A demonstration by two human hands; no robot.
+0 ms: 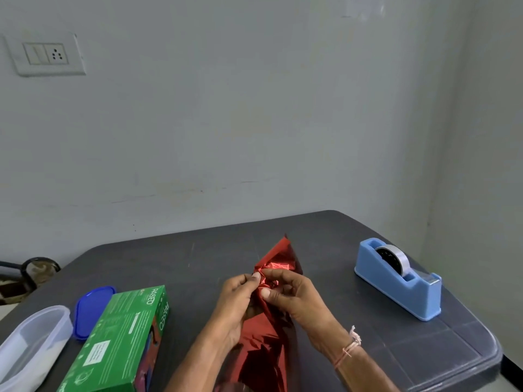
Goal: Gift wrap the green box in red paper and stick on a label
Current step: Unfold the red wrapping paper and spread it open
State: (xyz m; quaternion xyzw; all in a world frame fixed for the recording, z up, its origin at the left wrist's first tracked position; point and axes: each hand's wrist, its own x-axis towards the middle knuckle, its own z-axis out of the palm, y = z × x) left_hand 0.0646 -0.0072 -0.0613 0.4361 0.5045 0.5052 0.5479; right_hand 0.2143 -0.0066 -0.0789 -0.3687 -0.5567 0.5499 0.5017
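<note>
Both hands meet over the middle of the dark tabletop (198, 258), each pinching a crumpled sheet of shiny red paper (271, 335). The left hand (237, 295) grips the paper's left edge with curled fingers. The right hand (294, 292) pinches the creased part between thumb and fingertips, just beside the left; a thread (349, 349) is tied round its wrist. The paper rises to a point beyond the hands and trails down toward the person.

The green box (121, 340) lies flat on the tabletop to the left of the hands, bare of paper and untouched (white print runs along its top and side). Just left of it sit a blue lid (90, 309) and a clear plastic container (31, 340). Well to the right stands a light blue tape dispenser (396, 281) holding a roll of tape (394, 257).
</note>
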